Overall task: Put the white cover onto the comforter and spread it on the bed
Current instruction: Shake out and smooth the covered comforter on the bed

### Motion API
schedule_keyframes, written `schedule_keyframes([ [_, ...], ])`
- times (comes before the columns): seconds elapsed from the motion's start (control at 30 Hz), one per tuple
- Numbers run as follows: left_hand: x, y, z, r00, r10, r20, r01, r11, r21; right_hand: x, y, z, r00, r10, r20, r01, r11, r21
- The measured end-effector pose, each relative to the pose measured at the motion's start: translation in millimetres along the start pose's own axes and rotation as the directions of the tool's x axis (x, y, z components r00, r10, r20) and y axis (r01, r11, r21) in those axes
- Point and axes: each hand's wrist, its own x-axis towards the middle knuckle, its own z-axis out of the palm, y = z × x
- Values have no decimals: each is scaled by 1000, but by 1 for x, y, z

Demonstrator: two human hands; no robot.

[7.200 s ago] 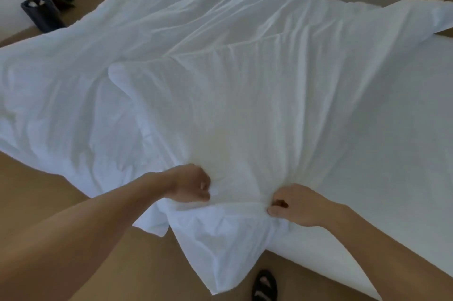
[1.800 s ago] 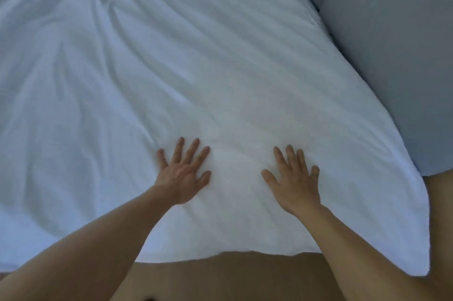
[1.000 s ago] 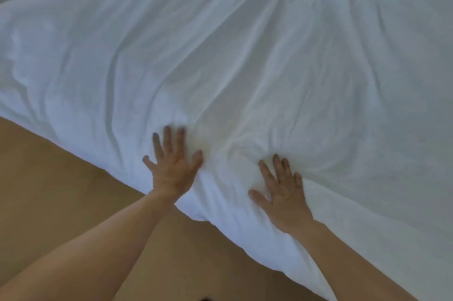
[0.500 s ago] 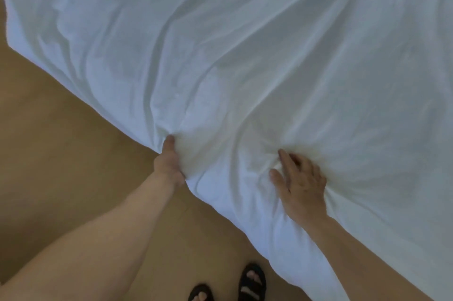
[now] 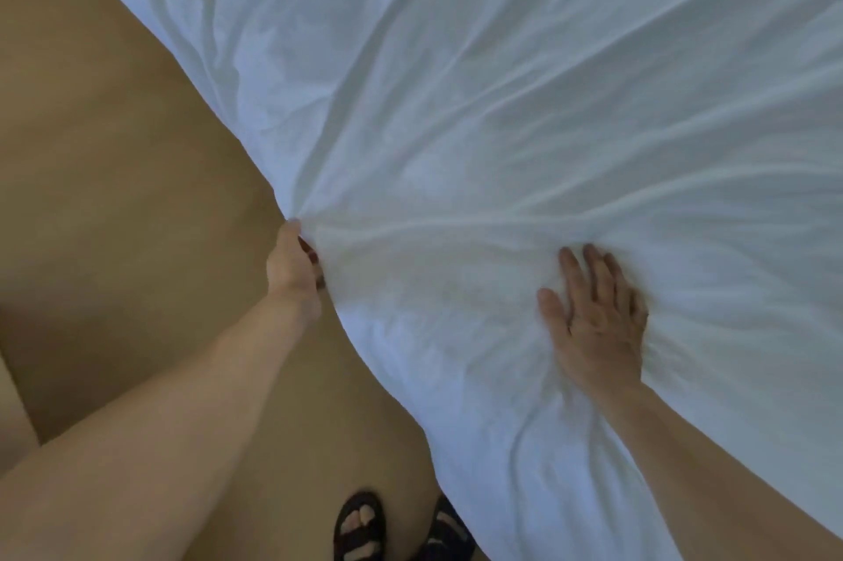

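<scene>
The white covered comforter [image 5: 524, 113] lies spread over the bed and fills the upper right of the view, wrinkled, with creases fanning out from both hands. Its near edge hangs over the bed's side. My left hand [image 5: 294, 261] grips that hanging edge, fingers curled into the cloth. My right hand [image 5: 593, 318] lies flat on top of the comforter a little in from the edge, fingers straight and pressing down. The bed itself is hidden beneath the cloth.
Tan wooden floor [image 5: 114, 204] runs along the left and bottom. My two feet in dark sandals [image 5: 360, 524] stand on it close to the bed's side.
Both hands lay flat on the comforter a second ago. Since then my left hand slid to the edge and took hold of it. The view tilted down, bringing my feet in.
</scene>
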Motion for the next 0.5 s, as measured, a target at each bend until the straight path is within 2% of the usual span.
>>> schedule_keyframes([
  [0.07,11,-30,-1,987,-159,15,160,985,-65,0,2,6,999,-10,-43,10,1000,-3],
  [0.13,20,-67,-2,960,-281,-11,281,960,-16,1,7,13,996,-30,-79,30,1000,2],
  [0.2,22,-97,2,931,-365,20,363,930,48,2,10,19,993,-44,-112,46,999,15],
  [0.37,25,-117,28,878,-364,310,389,921,-20,-1,7,25,989,-54,-141,48,998,-46],
  [0.5,56,-113,16,876,-345,336,400,910,-109,0,-10,17,991,-83,-107,76,995,-69],
])
